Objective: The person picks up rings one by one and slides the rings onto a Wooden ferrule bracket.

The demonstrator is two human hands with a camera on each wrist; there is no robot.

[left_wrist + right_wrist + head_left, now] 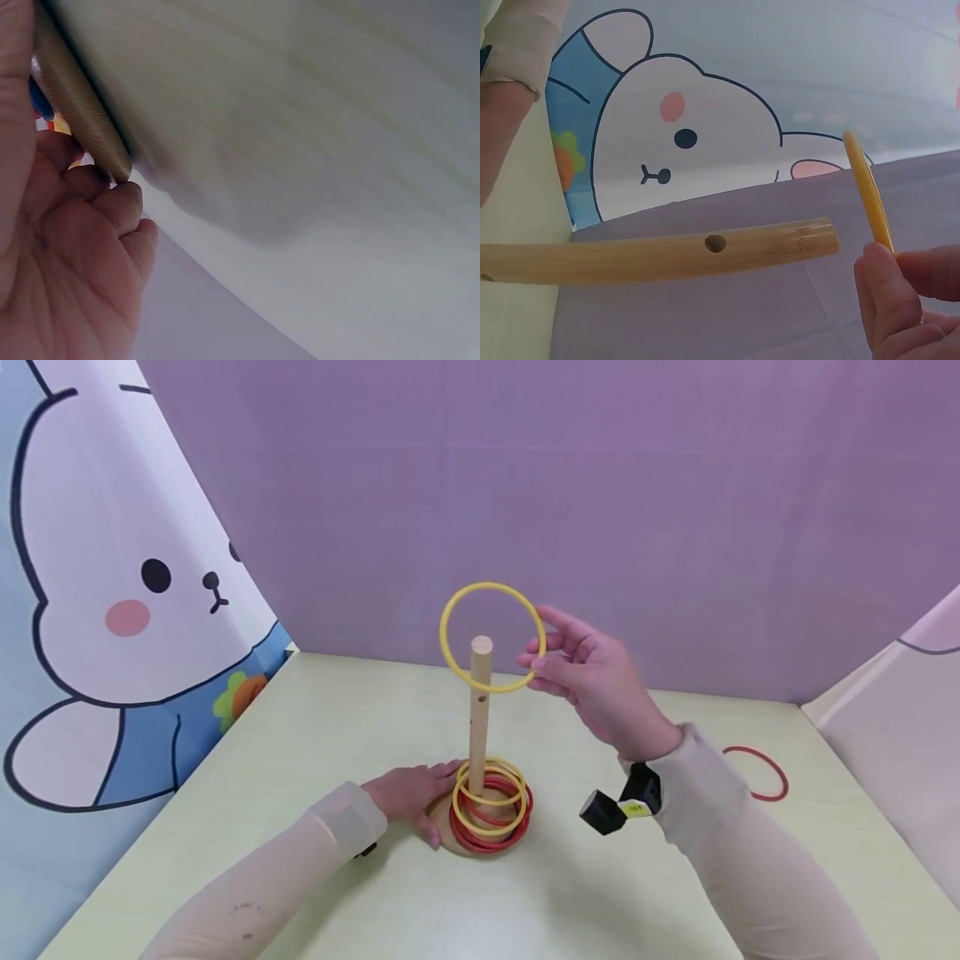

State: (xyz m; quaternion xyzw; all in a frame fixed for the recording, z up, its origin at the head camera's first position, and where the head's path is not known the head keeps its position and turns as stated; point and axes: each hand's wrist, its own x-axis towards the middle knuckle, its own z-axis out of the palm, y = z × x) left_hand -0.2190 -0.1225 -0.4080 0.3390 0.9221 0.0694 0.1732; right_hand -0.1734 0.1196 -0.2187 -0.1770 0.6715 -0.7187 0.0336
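Note:
My right hand (600,681) pinches a yellow ring (489,586) between thumb and fingers, close to the top of an upright wooden post (478,727). In the right wrist view, the ring (867,187) is seen nearly edge-on, a small gap from the end of the post (645,259). My left hand (408,793) grips the left side of the round wooden base (447,837); the left wrist view shows fingers curled against the base's edge (86,112). Several red rings (529,810) and yellow rings (491,833) lie around the foot of the post.
A red ring (786,785) lies on the pale tabletop (360,710) at the right, partly behind the right sleeve. A purple cloth (480,485) hangs behind the table. At the left hangs a cloth with a cartoon animal (90,543).

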